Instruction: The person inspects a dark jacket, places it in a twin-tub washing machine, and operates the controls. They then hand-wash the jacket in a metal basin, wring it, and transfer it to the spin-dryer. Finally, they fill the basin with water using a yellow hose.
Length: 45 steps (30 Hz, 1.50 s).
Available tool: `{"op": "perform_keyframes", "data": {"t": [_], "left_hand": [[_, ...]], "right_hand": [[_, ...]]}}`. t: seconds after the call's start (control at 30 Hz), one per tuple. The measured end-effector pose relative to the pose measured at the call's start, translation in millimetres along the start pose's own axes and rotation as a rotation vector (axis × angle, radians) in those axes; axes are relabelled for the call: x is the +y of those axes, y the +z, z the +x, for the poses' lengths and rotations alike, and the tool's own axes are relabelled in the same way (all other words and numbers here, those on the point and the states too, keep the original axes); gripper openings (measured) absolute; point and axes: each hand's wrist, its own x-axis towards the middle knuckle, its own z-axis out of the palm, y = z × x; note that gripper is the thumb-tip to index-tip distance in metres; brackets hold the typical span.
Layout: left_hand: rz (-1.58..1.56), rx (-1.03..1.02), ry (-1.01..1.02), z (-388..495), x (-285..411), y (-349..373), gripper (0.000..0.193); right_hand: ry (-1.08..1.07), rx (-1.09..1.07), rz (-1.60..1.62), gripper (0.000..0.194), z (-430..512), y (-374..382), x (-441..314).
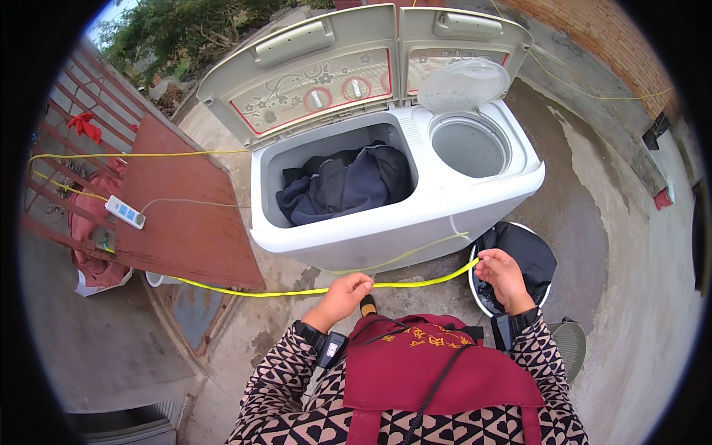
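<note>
A bright yellow hose (pixel 267 293) runs from the left, in front of a twin-tub washing machine (pixel 356 227). My left hand (pixel 346 297) grips it midway, and my right hand (pixel 499 273) pinches its right end between thumb and fingers. Dark clothes (pixel 347 186) lie heaped in the wash tub, whose lid (pixel 311 72) stands raised. To the right, the spin tub (pixel 470 146) shows a bare perforated inside under its lifted clear inner cover (pixel 464 86). Just beyond my right hand, dark cloth (pixel 520 253) fills a white basin (pixel 476 286) on the ground.
A rust-red metal gate (pixel 183 206) stands at the left, carrying a white power strip (pixel 125 212) with a cord toward the machine. Pinkish-red fabric (pixel 97 222) hangs behind its bars. A grey-green object (pixel 569 347) rests near my right elbow. The concrete (pixel 548 150) is wet at right.
</note>
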Motion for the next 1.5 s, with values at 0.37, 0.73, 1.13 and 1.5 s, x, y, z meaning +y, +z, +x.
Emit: {"op": "perform_keyframes", "data": {"t": [0.37, 0.73, 1.13, 1.5], "left_hand": [[-0.947, 0.317, 0.124, 26, -12, -203, 0.037], [-1.164, 0.168, 0.344, 47, 48, -230, 0.037], [-1.635, -0.246, 0.064, 66, 19, -157, 0.055], [-1.647, -0.293, 0.117, 78, -27, -137, 0.054]], "right_hand": [[-0.645, -0.179, -0.529, 0.021, 134, 286, -170], [-1.507, 0.195, -1.656, 0.035, 208, 395, -295], [-0.751, -0.685, -1.710, 0.030, 176, 331, -211], [-1.334, -0.260, -2.135, 0.016, 352, 400, -178]]}}
